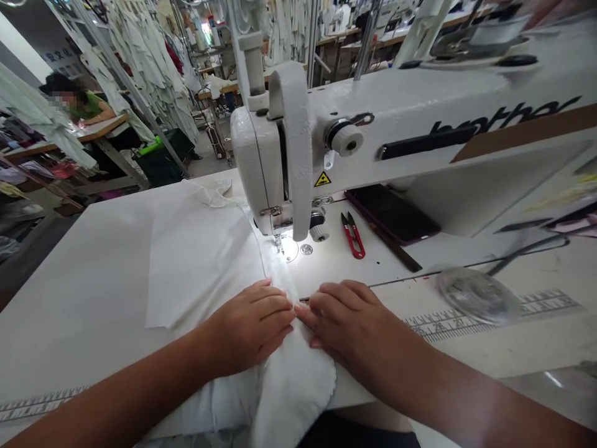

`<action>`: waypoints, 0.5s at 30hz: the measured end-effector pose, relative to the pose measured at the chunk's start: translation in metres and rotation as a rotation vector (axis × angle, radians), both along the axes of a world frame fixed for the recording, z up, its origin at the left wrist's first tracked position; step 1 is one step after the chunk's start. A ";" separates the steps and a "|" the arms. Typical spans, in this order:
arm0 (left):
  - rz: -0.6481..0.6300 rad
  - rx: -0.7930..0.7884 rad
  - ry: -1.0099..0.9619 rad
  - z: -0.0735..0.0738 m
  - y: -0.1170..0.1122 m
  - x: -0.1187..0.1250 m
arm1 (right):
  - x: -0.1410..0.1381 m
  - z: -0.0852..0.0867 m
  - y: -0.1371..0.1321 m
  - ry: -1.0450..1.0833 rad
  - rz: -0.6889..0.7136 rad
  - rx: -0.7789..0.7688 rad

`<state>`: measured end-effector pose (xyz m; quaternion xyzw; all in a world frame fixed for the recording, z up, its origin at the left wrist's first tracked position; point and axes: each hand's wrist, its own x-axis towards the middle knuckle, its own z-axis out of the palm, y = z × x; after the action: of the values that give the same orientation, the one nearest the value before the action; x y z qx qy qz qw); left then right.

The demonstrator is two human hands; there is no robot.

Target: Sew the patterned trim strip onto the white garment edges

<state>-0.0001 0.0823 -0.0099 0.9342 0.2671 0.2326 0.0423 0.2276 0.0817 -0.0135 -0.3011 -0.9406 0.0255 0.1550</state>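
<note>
White fabric [200, 261] lies on the sewing table [84, 280] and runs under the presser foot [278, 244] of a white sewing machine [354, 130]. My left hand [252, 323] rests palm down on the fabric, fingers curled together and pressing its folded edge. My right hand [347, 320] lies beside it, fingertips touching the same edge, pinching the cloth against the table. Both hands meet a short way in front of the needle. A scalloped fabric edge [321, 386] hangs toward me below them.
Red thread snips [353, 235] lie right of the needle plate, with a dark phone [392, 214] behind them. A clear round dish [476, 294] sits on a printed ruler strip [489, 314]. At the back left a person in green works at another table [100, 127].
</note>
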 end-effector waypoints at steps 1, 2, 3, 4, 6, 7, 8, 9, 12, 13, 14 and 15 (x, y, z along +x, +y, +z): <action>-0.005 -0.003 -0.009 -0.002 0.005 -0.003 | -0.002 0.002 0.005 0.008 -0.001 0.001; -0.009 -0.002 -0.016 -0.003 0.011 -0.005 | -0.004 0.003 0.009 0.012 -0.005 0.000; -0.012 0.003 -0.025 -0.004 0.016 -0.007 | -0.006 0.004 0.014 0.010 -0.010 -0.005; -0.016 0.011 -0.033 -0.005 0.022 -0.009 | -0.008 0.005 0.018 0.004 -0.014 -0.011; -0.024 0.032 -0.046 -0.006 0.032 -0.012 | -0.011 0.006 0.027 -0.020 -0.021 -0.017; -0.025 0.042 -0.048 -0.006 0.037 -0.013 | -0.012 0.007 0.031 -0.033 -0.019 -0.014; -0.024 0.052 -0.046 -0.005 0.043 -0.014 | -0.013 0.008 0.035 -0.046 -0.019 -0.007; -0.022 0.060 -0.040 -0.004 0.048 -0.014 | -0.014 0.008 0.040 -0.057 -0.021 0.000; -0.012 0.063 -0.019 -0.001 0.063 -0.016 | -0.019 0.009 0.052 -0.075 -0.040 0.020; -0.013 0.053 -0.011 0.000 0.069 -0.017 | -0.020 0.009 0.056 -0.082 -0.048 0.010; -0.010 0.043 -0.006 0.001 0.074 -0.018 | -0.022 0.009 0.060 -0.088 -0.057 -0.004; -0.003 0.036 0.000 0.001 0.079 -0.020 | -0.023 0.009 0.063 -0.090 -0.061 -0.019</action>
<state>-0.0198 0.1611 -0.0093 0.9352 0.2615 0.2373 0.0256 0.2043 0.1445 -0.0046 -0.3322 -0.9366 0.0162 0.1105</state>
